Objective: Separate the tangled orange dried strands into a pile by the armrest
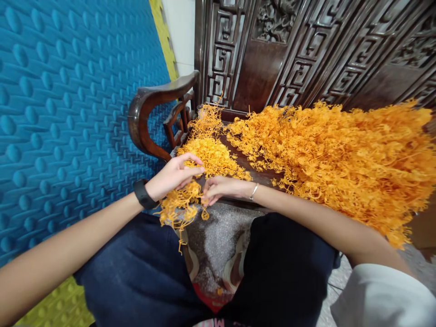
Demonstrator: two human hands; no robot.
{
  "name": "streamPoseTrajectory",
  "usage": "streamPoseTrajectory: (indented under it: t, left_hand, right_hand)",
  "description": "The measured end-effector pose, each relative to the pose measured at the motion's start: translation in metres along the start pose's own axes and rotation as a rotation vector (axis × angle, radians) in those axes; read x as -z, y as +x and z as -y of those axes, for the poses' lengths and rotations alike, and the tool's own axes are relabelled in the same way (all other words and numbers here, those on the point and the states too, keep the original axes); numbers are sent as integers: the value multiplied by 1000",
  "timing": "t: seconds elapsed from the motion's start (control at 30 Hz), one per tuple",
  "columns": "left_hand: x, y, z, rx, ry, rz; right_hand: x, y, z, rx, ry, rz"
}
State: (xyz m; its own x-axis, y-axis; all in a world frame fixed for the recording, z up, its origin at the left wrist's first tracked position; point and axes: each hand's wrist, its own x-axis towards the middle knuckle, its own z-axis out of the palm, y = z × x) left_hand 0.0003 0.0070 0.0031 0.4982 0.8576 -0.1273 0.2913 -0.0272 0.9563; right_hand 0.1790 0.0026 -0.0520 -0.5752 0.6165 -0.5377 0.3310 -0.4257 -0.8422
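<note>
A tangled clump of orange plastic pieces (179, 209) hangs below my left hand (177, 175), apparently held in its lower fingers. The thumb and index finger of that hand stretch forward over the seat. My right hand (220, 188) is closed in a pinch beside the clump, and a small orange plastic piece (205, 213) dangles under its fingertips. Just beyond both hands lies a low pile of loose orange pieces (214, 156) on the dark wooden seat (243, 159). The exact grip points are hidden by the fingers.
A large heap of orange stringy plastic pieces (344, 159) covers the right side of the seat. A curved wooden armrest (143, 118) rises at the left, and a carved backrest (262, 72) stands behind. Blue foam matting (68, 113) covers the floor at left.
</note>
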Motion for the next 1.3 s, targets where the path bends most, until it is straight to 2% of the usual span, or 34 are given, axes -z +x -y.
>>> streamPoseTrajectory:
  t: [0.1, 0.2, 0.27, 0.4, 0.53, 0.63, 0.7, 0.83, 0.93, 1.1, 1.23, 1.3]
  left_hand:
    - [0, -2, -1, 4, 58, 79]
    - [0, -4, -2, 22, 138, 185]
    - [-1, -5, -2, 7, 174, 189]
    - [-3, -3, 2, -19, 215, 61]
    - [-7, 0, 5, -62, 247, 177]
    - [-10, 2, 4, -89, 261, 173]
    - [-12, 3, 1, -73, 261, 170]
    - [-16, 5, -1, -42, 261, 293]
    - [-17, 7, -1, -22, 233, 322]
    - [-16, 10, -1, 38, 86, 270]
    - [-19, 7, -6, -15, 67, 15]
    - [-22, 6, -10, -57, 97, -71]
  right_hand:
    - [3, -11, 17, 161, 67, -75]
    - [5, -20, 28, 312, -7, -182]
    - [6, -24, 31, 368, -45, -214]
    - [8, -32, 34, 401, -89, -247]
    - [8, -41, 38, 458, -131, -282]
    - [6, -46, 40, 526, -168, -268]
    - [5, -48, 41, 560, -170, -239]
    - [6, -53, 42, 595, -163, -192]
    - [8, -55, 43, 615, -209, -212]
    - [14, -56, 43, 672, -232, -357]
    - [18, -54, 43, 724, -258, -403]
    - [19, -53, 44, 728, -259, -436]
